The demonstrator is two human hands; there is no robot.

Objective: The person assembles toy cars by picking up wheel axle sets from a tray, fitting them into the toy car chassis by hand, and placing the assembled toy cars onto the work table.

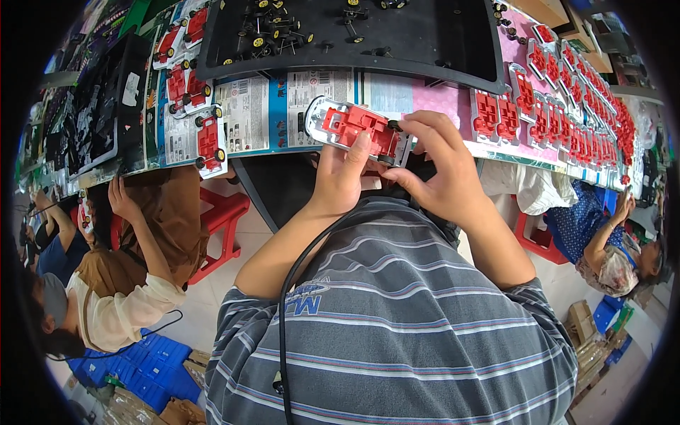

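My left hand [338,177] holds a toy car [341,126] upside down above the table's near edge, its thumb pressed on the red underside. The car's body is white and silver. At its right end sits a wheel-and-axle set with black wheels [387,161]. My right hand [450,170] spans that end, index finger at the far wheel and thumb by the near one. No wheels show at the car's left end. Beyond my hands stands a black tray [425,46] with loose wheel-and-axle sets [265,32], black with yellow hubs.
Rows of upturned car bodies [545,120] without wheels lie at the right. Several cars with wheels [207,142] lie at the left, near a second black tray [99,106]. Co-workers sit on both sides, one arm [134,212] reaching the table edge at left. Red stools [223,227] stand below.
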